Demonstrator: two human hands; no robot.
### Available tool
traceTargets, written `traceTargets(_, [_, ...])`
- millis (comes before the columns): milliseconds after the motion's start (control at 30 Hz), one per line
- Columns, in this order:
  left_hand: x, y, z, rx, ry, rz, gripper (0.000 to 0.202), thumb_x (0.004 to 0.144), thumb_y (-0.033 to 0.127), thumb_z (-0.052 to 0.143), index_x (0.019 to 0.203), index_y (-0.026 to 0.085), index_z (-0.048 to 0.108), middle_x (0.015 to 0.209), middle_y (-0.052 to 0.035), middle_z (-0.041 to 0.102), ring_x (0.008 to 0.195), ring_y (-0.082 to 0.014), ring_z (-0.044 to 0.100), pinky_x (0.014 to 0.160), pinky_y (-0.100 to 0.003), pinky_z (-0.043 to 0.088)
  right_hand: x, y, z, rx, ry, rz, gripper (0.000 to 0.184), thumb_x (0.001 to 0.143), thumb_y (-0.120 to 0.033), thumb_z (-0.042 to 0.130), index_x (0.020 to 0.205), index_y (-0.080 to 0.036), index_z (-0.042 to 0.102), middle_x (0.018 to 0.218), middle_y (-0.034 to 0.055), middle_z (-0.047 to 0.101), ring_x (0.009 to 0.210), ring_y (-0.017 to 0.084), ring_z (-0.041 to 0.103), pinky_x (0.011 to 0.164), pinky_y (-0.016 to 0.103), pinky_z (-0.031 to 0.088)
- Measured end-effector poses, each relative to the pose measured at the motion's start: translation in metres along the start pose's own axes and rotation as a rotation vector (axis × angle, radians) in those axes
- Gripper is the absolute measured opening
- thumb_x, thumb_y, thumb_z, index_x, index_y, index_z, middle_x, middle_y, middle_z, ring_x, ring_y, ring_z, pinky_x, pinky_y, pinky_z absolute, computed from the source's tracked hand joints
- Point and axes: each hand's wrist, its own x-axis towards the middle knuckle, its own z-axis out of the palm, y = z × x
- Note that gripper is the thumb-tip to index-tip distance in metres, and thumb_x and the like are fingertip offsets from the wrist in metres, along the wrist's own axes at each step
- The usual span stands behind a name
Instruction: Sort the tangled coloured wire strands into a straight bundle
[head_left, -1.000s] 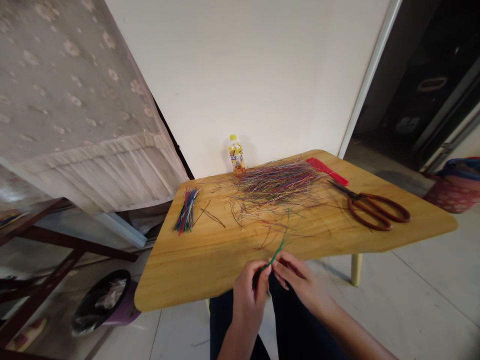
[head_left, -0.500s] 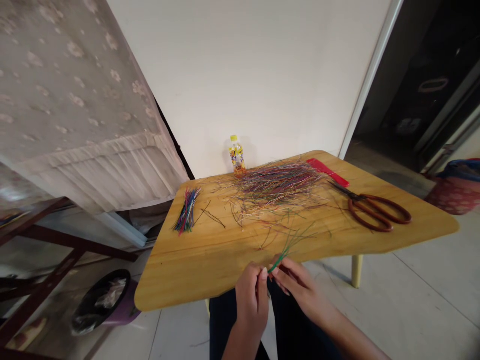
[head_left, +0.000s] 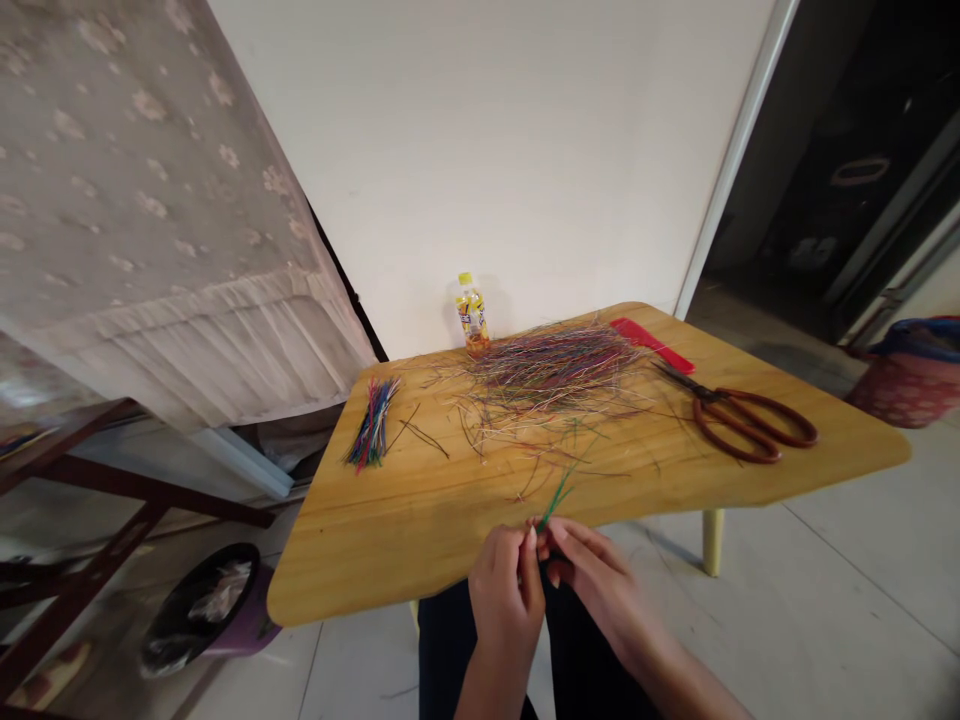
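My left hand (head_left: 506,585) is closed, thumb against the fingers, pinching a thin bunch of green wires (head_left: 556,500). The wires' loose ends fan upward over the table's front edge. Close against it, my right hand (head_left: 596,580) has its fingers curled around the base of the same bunch; the exact contact is partly hidden. Both hands are above my lap. Beyond them, a wide tangle of coloured thin wires (head_left: 559,365) is spread over the wooden table (head_left: 390,530). At the table's left lies a tidy bundle of coloured wires (head_left: 373,425).
Large scissors (head_left: 739,420) with brown handles lie at the table's right, near a flat red piece (head_left: 654,345). A yellow-capped bottle (head_left: 472,315) stands at the back by the wall. On the floor at left is a purple bin (head_left: 244,615).
The green bunch stands more upright, with less of its spread ends showing. My right hand has turned slightly and its fingers have shifted beside my left. The view has moved a little.
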Motion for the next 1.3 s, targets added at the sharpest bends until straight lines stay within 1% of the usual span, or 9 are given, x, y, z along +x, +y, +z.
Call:
traceTargets(133, [0.001, -0.004, 0.000, 0.060, -0.003, 0.060, 0.016, 0.089, 0.012, 0.041, 0.081, 0.019, 0.054, 0.064, -0.0010, 0.059, 0.058, -0.0122, 0.058, 0.054, -0.020, 0.044, -0.005, 0.006, 0.008, 0.105, 0.084, 0.001, 0.033, 0.067, -0.049, 0.073, 0.079, -0.018, 0.069, 0.083, 0.0063, 0.064, 0.073, 0.016, 0.054, 0.064, 0.026, 0.042])
traceTargets(367, [0.001, 0.002, 0.004, 0.103, 0.015, 0.097, 0.025, 0.090, 0.017, 0.040, 0.068, 0.019, 0.051, 0.054, 0.0006, 0.054, 0.048, -0.0119, 0.053, 0.047, -0.021, 0.039, -0.008, 0.011, 0.029, 0.294, 0.156, 0.047, 0.033, 0.065, -0.049, 0.073, 0.070, -0.019, 0.061, 0.065, -0.0004, 0.055, 0.059, 0.013, 0.049, 0.056, 0.024, 0.040])
traceTargets(467, [0.001, 0.001, 0.003, 0.086, 0.006, 0.123, 0.022, 0.090, 0.016, 0.040, 0.074, 0.018, 0.055, 0.056, -0.0006, 0.057, 0.050, -0.0122, 0.055, 0.048, -0.021, 0.040, -0.010, 0.012, 0.033, 0.359, 0.149, 0.047, 0.032, 0.068, -0.049, 0.071, 0.070, -0.021, 0.057, 0.065, -0.0010, 0.053, 0.060, 0.014, 0.050, 0.055, 0.025, 0.040])
traceTargets(633, [0.008, -0.009, -0.004, 0.113, -0.023, 0.333, 0.019, 0.090, 0.015, 0.042, 0.080, 0.018, 0.058, 0.057, -0.0021, 0.060, 0.052, -0.0135, 0.056, 0.049, -0.022, 0.041, -0.005, 0.012, 0.028, 0.428, 0.086, 0.147, 0.029, 0.073, -0.047, 0.067, 0.069, -0.020, 0.056, 0.065, -0.0011, 0.051, 0.060, 0.014, 0.046, 0.056, 0.026, 0.038])
traceTargets(767, [0.010, -0.016, -0.005, 0.168, 0.005, 0.461, 0.018, 0.089, 0.014, 0.041, 0.081, 0.018, 0.057, 0.055, -0.0017, 0.060, 0.049, -0.0142, 0.054, 0.047, -0.024, 0.039, 0.000, 0.011, 0.020, 0.392, 0.032, 0.128, 0.030, 0.069, -0.042, 0.072, 0.061, -0.017, 0.056, 0.061, -0.0018, 0.047, 0.057, 0.012, 0.042, 0.054, 0.025, 0.034])
traceTargets(900, [0.002, -0.021, 0.000, 0.111, 0.028, 0.418, 0.024, 0.088, 0.012, 0.037, 0.075, 0.019, 0.055, 0.054, -0.0005, 0.058, 0.047, -0.0128, 0.054, 0.044, -0.022, 0.037, 0.001, 0.010, 0.016, 0.331, -0.010, 0.163, 0.033, 0.066, -0.043, 0.075, 0.060, -0.015, 0.057, 0.059, -0.0013, 0.050, 0.058, 0.011, 0.044, 0.054, 0.023, 0.033])
traceTargets(1033, [-0.006, -0.023, 0.005, 0.070, -0.024, 0.354, 0.026, 0.093, 0.020, 0.033, 0.079, 0.018, 0.055, 0.057, -0.0008, 0.059, 0.048, -0.0123, 0.055, 0.045, -0.021, 0.041, 0.004, 0.013, 0.013, 0.351, 0.018, 0.177, 0.036, 0.064, -0.044, 0.076, 0.057, -0.015, 0.056, 0.053, -0.0033, 0.046, 0.052, 0.009, 0.043, 0.050, 0.021, 0.032])
traceTargets(1167, [-0.007, -0.020, 0.006, 0.108, -0.066, 0.285, 0.030, 0.095, 0.021, 0.029, 0.080, 0.018, 0.055, 0.060, -0.0025, 0.062, 0.051, -0.0130, 0.059, 0.047, -0.022, 0.045, 0.008, 0.014, 0.006, 0.359, 0.030, 0.157, 0.032, 0.066, -0.040, 0.077, 0.064, -0.015, 0.057, 0.060, -0.0031, 0.050, 0.055, 0.008, 0.047, 0.052, 0.020, 0.036])
traceTargets(1300, [-0.004, -0.018, 0.007, 0.195, -0.033, 0.266, 0.032, 0.095, 0.022, 0.028, 0.079, 0.019, 0.056, 0.060, -0.0031, 0.062, 0.051, -0.0134, 0.060, 0.048, -0.022, 0.047, 0.009, 0.009, 0.001, 0.230, -0.012, 0.133, 0.031, 0.068, -0.042, 0.075, 0.071, -0.016, 0.058, 0.064, -0.0016, 0.054, 0.058, 0.010, 0.050, 0.053, 0.021, 0.039])
